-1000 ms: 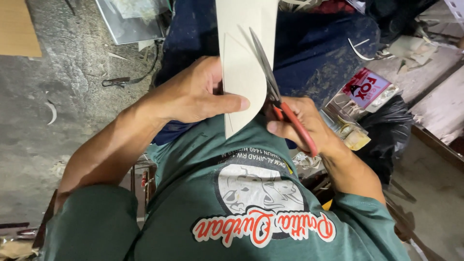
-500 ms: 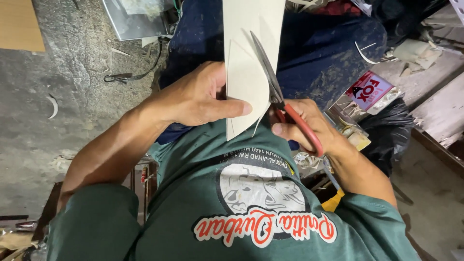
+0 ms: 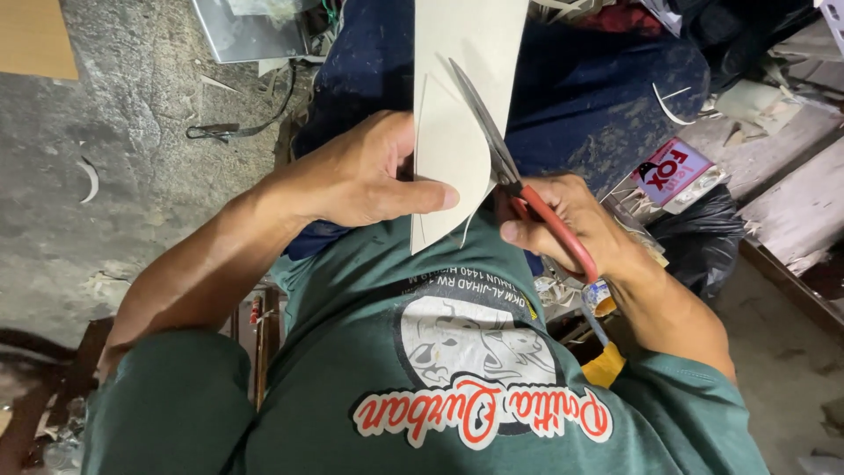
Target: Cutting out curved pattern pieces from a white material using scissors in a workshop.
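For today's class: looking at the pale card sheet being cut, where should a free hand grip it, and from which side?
Grip the pale card sheet on its uncut left margin, coming from the left as the left hand does: the scissors in the right hand occupy the right edge.

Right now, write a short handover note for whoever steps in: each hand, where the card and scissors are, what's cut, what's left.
Left hand: grip closed on the pale grey stiff card sheet, thumb across its lower part.
Right hand: grip closed on the red-handled steel scissors, blades lying on the card.
Card is held upright over the dark blue lap, above the green shirt.
Done: a curved cut runs along the card's lower right edge; a thin sliver hangs off.
Left: the upper sheet is uncut.
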